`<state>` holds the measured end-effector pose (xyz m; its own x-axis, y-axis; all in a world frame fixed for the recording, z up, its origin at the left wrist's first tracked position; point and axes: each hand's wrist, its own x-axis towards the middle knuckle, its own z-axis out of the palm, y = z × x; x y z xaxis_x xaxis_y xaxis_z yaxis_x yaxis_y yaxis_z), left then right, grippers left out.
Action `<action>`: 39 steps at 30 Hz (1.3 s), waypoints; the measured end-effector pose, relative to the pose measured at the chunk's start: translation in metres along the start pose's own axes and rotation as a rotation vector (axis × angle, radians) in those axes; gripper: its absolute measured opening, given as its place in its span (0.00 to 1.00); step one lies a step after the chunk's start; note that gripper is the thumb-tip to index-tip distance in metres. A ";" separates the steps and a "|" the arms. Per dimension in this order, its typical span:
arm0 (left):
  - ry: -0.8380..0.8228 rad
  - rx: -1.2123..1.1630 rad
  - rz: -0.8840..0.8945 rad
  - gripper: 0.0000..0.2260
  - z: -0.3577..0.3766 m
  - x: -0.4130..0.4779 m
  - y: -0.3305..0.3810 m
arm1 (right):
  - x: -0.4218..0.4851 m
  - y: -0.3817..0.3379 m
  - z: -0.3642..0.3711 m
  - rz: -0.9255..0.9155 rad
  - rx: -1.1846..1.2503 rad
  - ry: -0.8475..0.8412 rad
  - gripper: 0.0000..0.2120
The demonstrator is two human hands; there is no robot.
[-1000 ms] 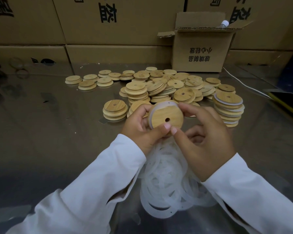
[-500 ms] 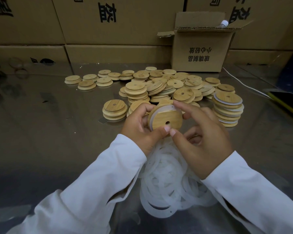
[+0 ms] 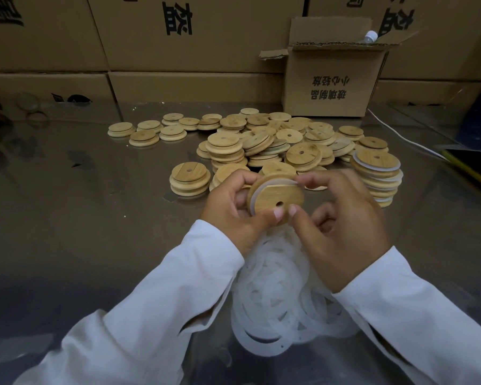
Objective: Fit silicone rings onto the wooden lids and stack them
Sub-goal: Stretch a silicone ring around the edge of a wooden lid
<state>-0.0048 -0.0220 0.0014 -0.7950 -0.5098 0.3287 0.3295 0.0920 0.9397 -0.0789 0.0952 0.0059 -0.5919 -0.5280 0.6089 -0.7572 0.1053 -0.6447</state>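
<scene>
Both hands hold one round wooden lid [image 3: 275,197] with a small centre hole, tilted up above the table. My left hand [image 3: 231,209] grips its left edge, thumb on its face. My right hand [image 3: 342,223] pinches its right edge, fingertips pressing a white silicone ring [image 3: 264,186] along the lid's rim. A heap of loose silicone rings [image 3: 278,301] lies under my wrists. A pile of bare wooden lids [image 3: 261,140] spreads behind. A stack of lids with rings fitted [image 3: 378,173] stands at the right.
The shiny metal table [image 3: 81,218] carries everything. An open cardboard box [image 3: 331,79] stands at the back right, with large cartons [image 3: 178,37] walling off the rear. A white cable [image 3: 400,134] and a yellow-edged object [image 3: 469,168] lie at the right.
The lid has tilted further back in my hands. The right fingers have slid along the top rim, and the ring sits deeper on the lid's edge.
</scene>
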 end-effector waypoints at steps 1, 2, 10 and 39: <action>0.000 0.005 0.000 0.14 0.000 0.000 0.000 | 0.001 0.000 -0.001 -0.006 -0.012 0.007 0.12; 0.000 0.011 0.001 0.14 0.000 0.000 0.000 | 0.001 0.000 -0.001 -0.010 -0.024 0.011 0.11; -0.013 0.073 -0.012 0.15 -0.003 0.000 -0.001 | 0.007 0.001 -0.008 0.095 0.047 -0.004 0.10; -0.023 0.109 -0.028 0.14 -0.001 -0.001 0.001 | 0.015 -0.002 -0.021 0.349 0.257 -0.215 0.11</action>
<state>-0.0031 -0.0222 0.0020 -0.8148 -0.4939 0.3035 0.2508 0.1716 0.9527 -0.0921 0.1044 0.0265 -0.7077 -0.6631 0.2439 -0.4144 0.1099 -0.9034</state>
